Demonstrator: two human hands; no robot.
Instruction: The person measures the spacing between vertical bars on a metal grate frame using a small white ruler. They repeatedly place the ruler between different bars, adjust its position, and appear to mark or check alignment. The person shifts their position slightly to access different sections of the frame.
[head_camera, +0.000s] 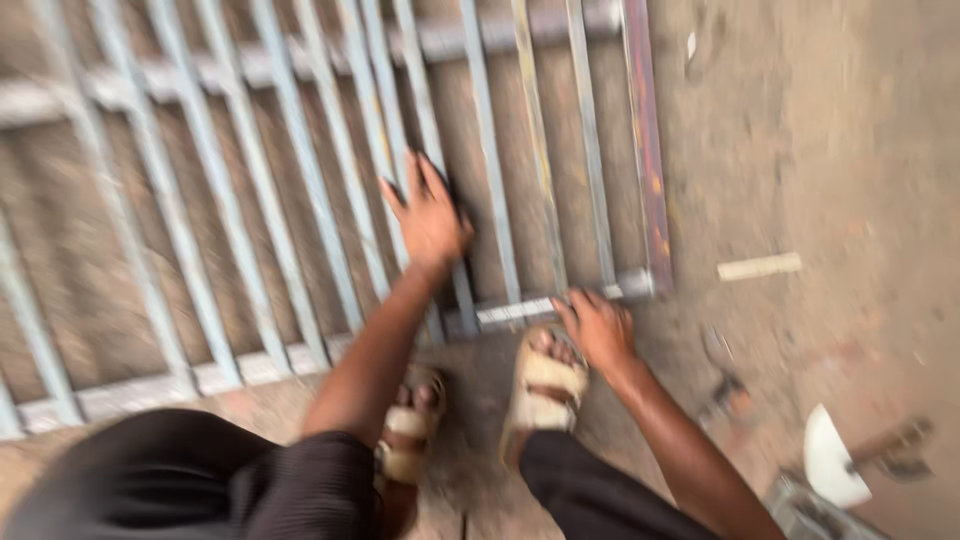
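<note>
Crouching over a metal grille (300, 200) that lies flat on the dirt floor (830, 150), the person has both hands down at its near edge. The left hand (430, 220) rests palm-down on one of the grey bars, fingers (415, 175) spread and released, gripping nothing. The right hand (600, 330) sits at the grille's bottom rail near the corner, fingers curled over its edge, though the blur keeps me from telling whether they truly clench it. Two feet in tan sandals (540, 385) stand just beside that rail, the right hand touching or almost touching the toes of one. A rusty upright (648, 150) closes the grille's right side. Off to the right, well apart, lie a pale strip of wood (760, 267) and a white curved piece (830, 460) near some dark tools (730, 395).
</note>
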